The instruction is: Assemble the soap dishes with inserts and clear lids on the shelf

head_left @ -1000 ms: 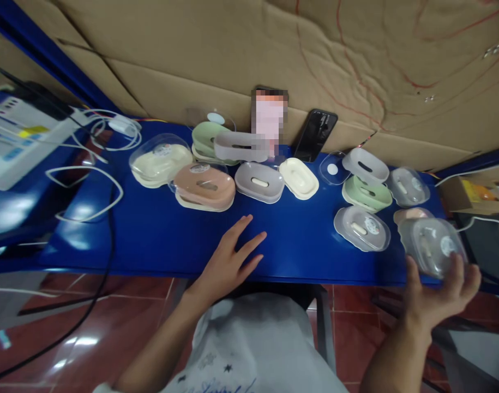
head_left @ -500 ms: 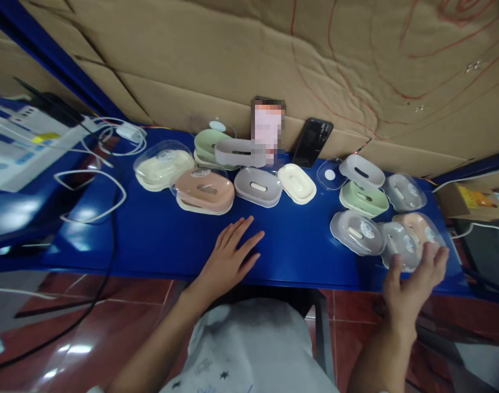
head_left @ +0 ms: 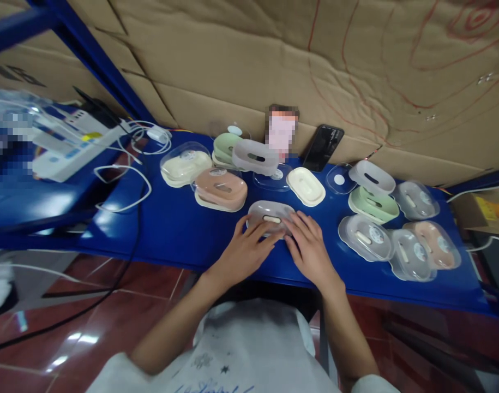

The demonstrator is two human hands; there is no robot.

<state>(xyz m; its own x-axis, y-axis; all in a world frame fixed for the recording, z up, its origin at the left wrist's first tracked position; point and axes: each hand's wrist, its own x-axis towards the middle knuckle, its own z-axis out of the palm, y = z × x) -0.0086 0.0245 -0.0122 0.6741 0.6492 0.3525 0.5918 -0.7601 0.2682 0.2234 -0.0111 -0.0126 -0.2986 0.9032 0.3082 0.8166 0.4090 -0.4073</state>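
A grey soap box (head_left: 265,208) with a pale oval piece in its middle lies on the table in front of me, and both my hands are on it. My left hand (head_left: 249,248) grips its left end and near side, with fingers reaching over the top. My right hand (head_left: 312,248) holds the right end, fingertips curled on the rim. My fingers hide part of its near edge. Just behind stand a cream tray (head_left: 306,186), a clear lid (head_left: 259,180) with a round sticker, and a peach soap box (head_left: 220,188) on a cream base.
More soap boxes stand at right, among them a grey lidded one (head_left: 366,237) and a green one (head_left: 374,204). A black phone (head_left: 323,147) and a lit phone (head_left: 282,131) lean on the cardboard (head_left: 216,65). White cables (head_left: 122,188) and a power strip (head_left: 79,153) lie left.
The grey soap box has come nearer to me, away from the cream tray. My right hand has moved left from the right-hand boxes onto it. My left hand now grips it too.
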